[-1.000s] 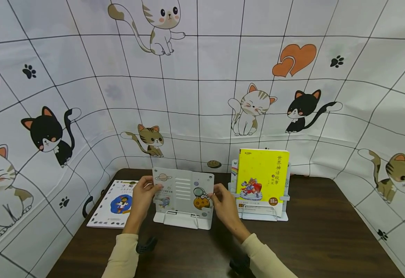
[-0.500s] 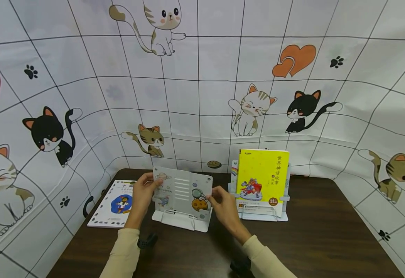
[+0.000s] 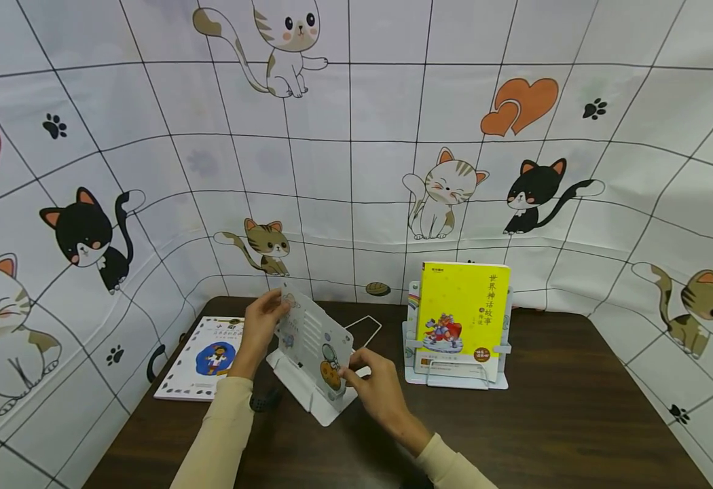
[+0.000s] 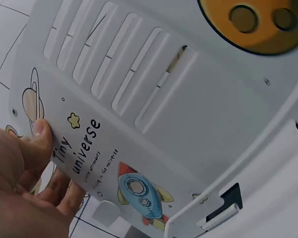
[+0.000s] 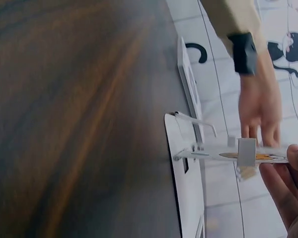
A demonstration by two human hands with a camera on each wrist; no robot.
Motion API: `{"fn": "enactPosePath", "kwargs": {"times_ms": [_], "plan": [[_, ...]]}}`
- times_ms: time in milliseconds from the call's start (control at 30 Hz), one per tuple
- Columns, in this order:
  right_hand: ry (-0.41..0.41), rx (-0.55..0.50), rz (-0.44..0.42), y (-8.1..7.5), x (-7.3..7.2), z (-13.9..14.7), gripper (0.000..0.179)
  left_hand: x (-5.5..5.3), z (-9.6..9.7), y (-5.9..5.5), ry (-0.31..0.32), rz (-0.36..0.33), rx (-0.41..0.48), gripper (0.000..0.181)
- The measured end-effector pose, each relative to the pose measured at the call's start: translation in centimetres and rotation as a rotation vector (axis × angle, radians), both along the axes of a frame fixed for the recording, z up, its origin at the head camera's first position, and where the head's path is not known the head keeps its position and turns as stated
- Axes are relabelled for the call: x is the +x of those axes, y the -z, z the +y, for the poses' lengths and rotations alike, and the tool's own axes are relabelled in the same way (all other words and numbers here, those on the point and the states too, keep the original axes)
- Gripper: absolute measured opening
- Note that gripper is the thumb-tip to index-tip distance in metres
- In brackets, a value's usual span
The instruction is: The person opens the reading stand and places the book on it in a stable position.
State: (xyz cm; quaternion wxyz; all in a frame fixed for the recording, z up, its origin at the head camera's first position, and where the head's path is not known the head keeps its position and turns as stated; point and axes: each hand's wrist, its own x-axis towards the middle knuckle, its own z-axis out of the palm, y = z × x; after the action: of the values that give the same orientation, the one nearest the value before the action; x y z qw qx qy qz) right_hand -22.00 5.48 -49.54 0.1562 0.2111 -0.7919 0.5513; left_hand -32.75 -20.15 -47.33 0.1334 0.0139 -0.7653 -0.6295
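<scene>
A white metal bookstand (image 3: 310, 333) with space drawings and a row of slots stands on the dark table, turned at an angle. My left hand (image 3: 261, 326) pinches its upper left edge, thumb on the printed front. In the left wrist view the front panel (image 4: 228, 109) reads "Tiny universe" beside a blue rocket. My right hand (image 3: 381, 384) pinches the panel's right edge, thumb and fingers on opposite faces. The stand's base plate (image 3: 326, 411) lies on the table, and a wire leg (image 3: 371, 327) sticks out behind the panel.
To the right, a yellow book (image 3: 463, 305) leans on a second bookstand (image 3: 503, 382). A white book (image 3: 179, 387) with a blue circle lies flat at the left, partly behind my left arm. A cat-print cloth (image 3: 350, 170) hangs behind the table (image 3: 546, 407).
Both hands have swung the bookstand round: its right side has come nearer and leftward, its left edge has gone back. The wire leg behind now shows. The books have stayed put.
</scene>
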Motion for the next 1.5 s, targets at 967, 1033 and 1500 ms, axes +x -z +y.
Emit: {"fn": "enactPosePath", "kwargs": {"times_ms": [967,1033,1500], "plan": [[-0.225,0.12,-0.071,-1.1,0.5,-5.4,0.03,-2.6,1.2,-0.6,0.435,0.003,-0.064,0.048],[-0.228,0.121,-0.076,-1.1,0.5,-5.4,0.031,-1.7,0.9,-0.6,0.408,0.006,-0.073,0.048],[-0.266,0.174,-0.071,-1.5,0.0,-5.0,0.026,10.5,-0.3,-0.7,0.42,0.174,-0.313,0.071]]}}
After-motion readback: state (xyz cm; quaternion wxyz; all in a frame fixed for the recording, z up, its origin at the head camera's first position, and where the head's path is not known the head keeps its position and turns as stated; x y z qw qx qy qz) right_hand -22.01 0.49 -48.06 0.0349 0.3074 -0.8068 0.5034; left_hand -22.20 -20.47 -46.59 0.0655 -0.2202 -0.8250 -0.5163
